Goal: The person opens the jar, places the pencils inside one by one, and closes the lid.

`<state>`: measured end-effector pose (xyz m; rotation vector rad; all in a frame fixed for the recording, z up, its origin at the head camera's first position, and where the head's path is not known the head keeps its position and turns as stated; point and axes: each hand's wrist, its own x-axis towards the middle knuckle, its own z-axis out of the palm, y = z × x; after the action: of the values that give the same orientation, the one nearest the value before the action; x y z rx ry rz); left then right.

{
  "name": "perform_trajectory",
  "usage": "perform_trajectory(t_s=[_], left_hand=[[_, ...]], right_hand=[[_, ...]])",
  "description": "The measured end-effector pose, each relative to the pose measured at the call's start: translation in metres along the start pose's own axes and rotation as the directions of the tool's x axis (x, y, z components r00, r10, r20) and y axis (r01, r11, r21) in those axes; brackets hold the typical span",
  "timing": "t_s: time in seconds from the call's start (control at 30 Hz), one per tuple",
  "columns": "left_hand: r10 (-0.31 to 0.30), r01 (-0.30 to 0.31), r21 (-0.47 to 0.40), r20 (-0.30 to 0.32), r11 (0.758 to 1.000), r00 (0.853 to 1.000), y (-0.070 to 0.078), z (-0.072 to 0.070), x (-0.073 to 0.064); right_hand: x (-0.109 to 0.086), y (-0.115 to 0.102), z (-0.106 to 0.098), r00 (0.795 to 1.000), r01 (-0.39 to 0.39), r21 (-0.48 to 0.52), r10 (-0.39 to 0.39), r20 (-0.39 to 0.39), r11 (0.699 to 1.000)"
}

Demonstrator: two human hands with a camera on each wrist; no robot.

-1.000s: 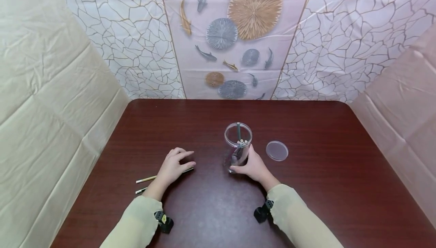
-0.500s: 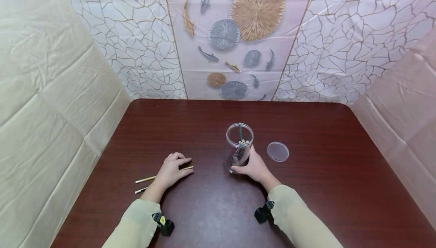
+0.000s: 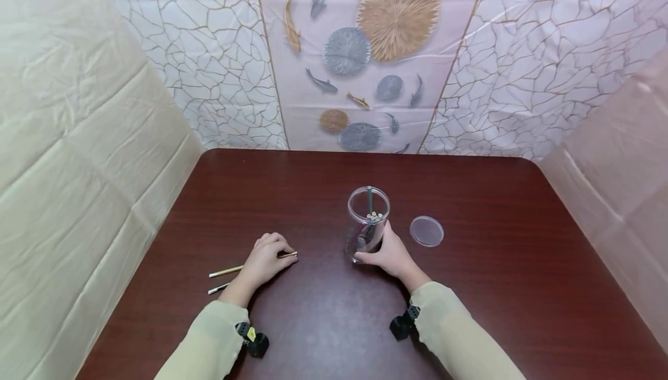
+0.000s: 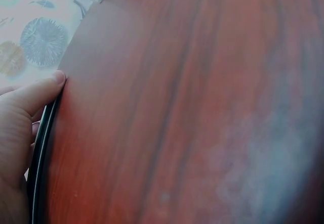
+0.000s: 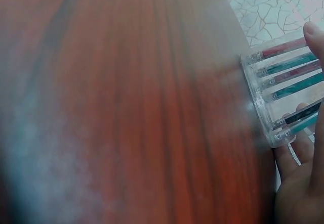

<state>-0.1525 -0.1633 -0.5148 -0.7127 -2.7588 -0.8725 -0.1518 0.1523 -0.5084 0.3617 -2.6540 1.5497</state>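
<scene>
In the head view my left hand (image 3: 265, 261) rests low on the table and pinches a pencil near its front end between thumb and fingers. A yellow pencil (image 3: 225, 271) and a dark pencil (image 3: 219, 288) stick out behind that hand; which one is pinched, I cannot tell. The left wrist view has the thumb on a long dark pencil (image 4: 41, 148). My right hand (image 3: 390, 255) grips the lower side of an upright clear jar (image 3: 367, 235), uncapped. Several pencils (image 5: 293, 85), red, teal, green and dark, stand inside it.
A round clear lid (image 3: 427, 231) lies on the table just right of the jar. The dark red wooden table (image 3: 334, 322) ends at a patterned cloth backdrop (image 3: 344, 107), with pale cloth walls on both sides.
My left thumb and fingers have closed together onto the pencil, whose front end now shows between them. The right hand keeps its grip on the jar, which stays in place.
</scene>
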Motion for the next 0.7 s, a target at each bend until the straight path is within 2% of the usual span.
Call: perform_trajectory(t_s=[0.33, 0.53, 0.6, 0.7], left_hand=[[0.02, -0.02, -0.003, -0.02, 1.0, 1.0, 0.002, 0.001, 0.005], [0.057, -0.059, -0.031, -0.044, 0.998, 0.997, 0.007, -0.003, 0.012], [0.069, -0.071, -0.031, -0.067, 0.997, 0.995, 0.01, -0.007, 0.015], [0.078, -0.082, -0.024, -0.137, 0.996, 0.988, 0.014, -0.016, 0.02]], right_hand=[[0.0, 0.001, -0.001, 1.0, 0.004, -0.014, -0.004, -0.008, 1.0], [0.0, 0.0, -0.001, 1.0, 0.005, -0.024, -0.005, -0.008, 1.0], [0.0, 0.0, -0.001, 1.0, 0.005, -0.025, -0.006, -0.011, 1.0], [0.0, 0.0, -0.001, 1.0, 0.013, -0.023, -0.014, -0.011, 1.0]])
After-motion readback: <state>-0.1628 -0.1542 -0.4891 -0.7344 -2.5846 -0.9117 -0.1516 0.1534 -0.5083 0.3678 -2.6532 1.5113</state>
